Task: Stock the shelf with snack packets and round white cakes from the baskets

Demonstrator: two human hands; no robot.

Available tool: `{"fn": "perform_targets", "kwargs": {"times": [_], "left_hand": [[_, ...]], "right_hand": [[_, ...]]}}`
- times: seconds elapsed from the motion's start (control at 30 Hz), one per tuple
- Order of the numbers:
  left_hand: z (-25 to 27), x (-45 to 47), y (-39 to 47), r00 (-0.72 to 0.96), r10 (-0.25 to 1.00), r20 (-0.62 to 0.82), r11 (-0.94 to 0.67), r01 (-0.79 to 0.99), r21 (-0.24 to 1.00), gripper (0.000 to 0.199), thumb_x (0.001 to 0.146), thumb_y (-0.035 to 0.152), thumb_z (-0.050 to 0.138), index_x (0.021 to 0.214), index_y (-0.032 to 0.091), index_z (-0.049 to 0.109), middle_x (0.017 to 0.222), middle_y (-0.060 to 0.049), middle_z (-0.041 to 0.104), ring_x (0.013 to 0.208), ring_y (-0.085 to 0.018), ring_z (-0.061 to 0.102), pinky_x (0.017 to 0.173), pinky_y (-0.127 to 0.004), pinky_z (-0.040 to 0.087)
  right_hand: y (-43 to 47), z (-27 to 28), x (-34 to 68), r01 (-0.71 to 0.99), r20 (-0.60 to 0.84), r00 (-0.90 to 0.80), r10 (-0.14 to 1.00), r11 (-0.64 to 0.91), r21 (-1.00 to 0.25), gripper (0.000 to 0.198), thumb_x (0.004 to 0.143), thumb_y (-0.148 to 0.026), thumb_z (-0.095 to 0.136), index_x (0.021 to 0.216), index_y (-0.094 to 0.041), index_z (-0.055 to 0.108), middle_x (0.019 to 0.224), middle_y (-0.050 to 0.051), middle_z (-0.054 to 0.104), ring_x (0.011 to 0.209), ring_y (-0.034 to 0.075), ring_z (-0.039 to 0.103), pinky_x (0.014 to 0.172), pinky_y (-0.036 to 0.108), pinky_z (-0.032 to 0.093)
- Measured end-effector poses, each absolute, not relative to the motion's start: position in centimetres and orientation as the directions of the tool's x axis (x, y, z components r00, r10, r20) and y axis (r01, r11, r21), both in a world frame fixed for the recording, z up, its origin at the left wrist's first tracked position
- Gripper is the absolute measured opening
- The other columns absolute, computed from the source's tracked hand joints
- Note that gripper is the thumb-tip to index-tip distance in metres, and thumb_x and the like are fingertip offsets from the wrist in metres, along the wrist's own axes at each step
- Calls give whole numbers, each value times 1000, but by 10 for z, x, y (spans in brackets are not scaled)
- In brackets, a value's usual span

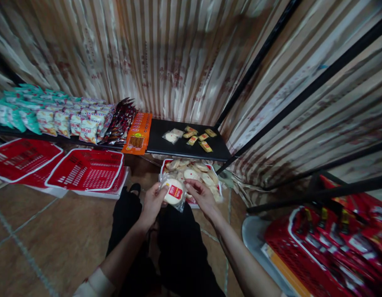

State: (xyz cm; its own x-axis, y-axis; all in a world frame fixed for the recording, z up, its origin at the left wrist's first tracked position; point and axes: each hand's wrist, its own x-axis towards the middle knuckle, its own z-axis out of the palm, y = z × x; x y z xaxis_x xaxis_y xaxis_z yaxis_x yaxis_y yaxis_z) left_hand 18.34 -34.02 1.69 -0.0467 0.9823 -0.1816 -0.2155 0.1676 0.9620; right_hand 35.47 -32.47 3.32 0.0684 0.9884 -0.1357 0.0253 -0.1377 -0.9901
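Note:
A round pale cake in a clear wrapper [174, 192] with a red and yellow label is held in front of my knees. My left hand [153, 203] is closed on its left side, thumb on top. My right hand [203, 199] pinches the wrapper's right edge between thumb and fingers. Just beyond, on the floor, a red basket with a white rim [162, 166] holds many similar wrapped cakes [206, 178]. Above it on the black shelf [160, 138] lie two wrapped round cakes [172, 135] and several small yellow packets [205, 146].
Along the shelf's left stand teal and white snack bags [54, 115], dark packets [121, 119] and an orange packet [137, 134]. Red baskets [88, 169] sit below. Black rack posts [255, 62] slant at right, above a red basket [283, 231] of red bags.

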Motion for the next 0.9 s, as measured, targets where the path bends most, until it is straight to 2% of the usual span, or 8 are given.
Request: {"fn": "perform_targets", "kwargs": {"times": [0.1, 0.23, 0.47, 0.67, 0.77, 0.9], "left_hand": [[16, 193, -342, 108, 977, -187, 210, -283, 936, 27, 71, 38, 63, 77, 12, 63, 64, 2, 61, 56, -9, 52, 53, -18, 40], [15, 211, -344, 219, 951, -217, 283, -339, 897, 31, 67, 37, 67, 85, 12, 62, 74, 0, 64, 64, -10, 56, 61, -20, 43], [-3, 242, -334, 335, 896, -292, 384, -251, 888, 41, 64, 42, 70, 94, 15, 60, 76, -1, 66, 63, -12, 57, 51, -20, 40], [1, 248, -318, 272, 880, -389, 458, -270, 847, 36, 60, 39, 73, 85, 16, 61, 78, -2, 68, 68, -15, 61, 58, -21, 44], [8, 242, -306, 277, 888, -368, 446, -321, 835, 39, 59, 43, 74, 83, 16, 61, 75, -1, 68, 67, -15, 62, 62, -24, 46], [19, 235, -285, 229, 923, -309, 376, -363, 853, 41, 59, 49, 73, 78, 15, 62, 68, 0, 65, 62, -13, 59, 59, -22, 45]], "right_hand": [[-335, 34, 358, 32, -154, 56, 987, -156, -987, 51, 57, -52, 77, 96, -21, 67, 90, 3, 70, 81, 17, 62, 73, 28, 49], [-353, 26, 367, 9, -278, -23, 960, -278, -960, 49, 57, -53, 76, 90, -18, 69, 78, 2, 71, 67, 15, 62, 64, 27, 49], [-358, 5, 387, -175, -354, 213, 911, -321, -931, 49, 49, -53, 81, 79, -17, 67, 70, 3, 71, 60, 16, 61, 60, 27, 48], [-345, 2, 380, -202, -356, 216, 909, -315, -927, 52, 52, -57, 77, 85, -18, 66, 74, 4, 71, 63, 18, 63, 63, 29, 49], [-334, 9, 373, -162, -347, 173, 922, -321, -933, 50, 54, -61, 74, 79, -18, 66, 70, 3, 69, 61, 17, 61, 62, 28, 48], [-314, 28, 368, -90, -324, 124, 938, -315, -945, 47, 57, -62, 71, 72, -18, 63, 62, 0, 65, 54, 13, 56, 53, 24, 43]]}}
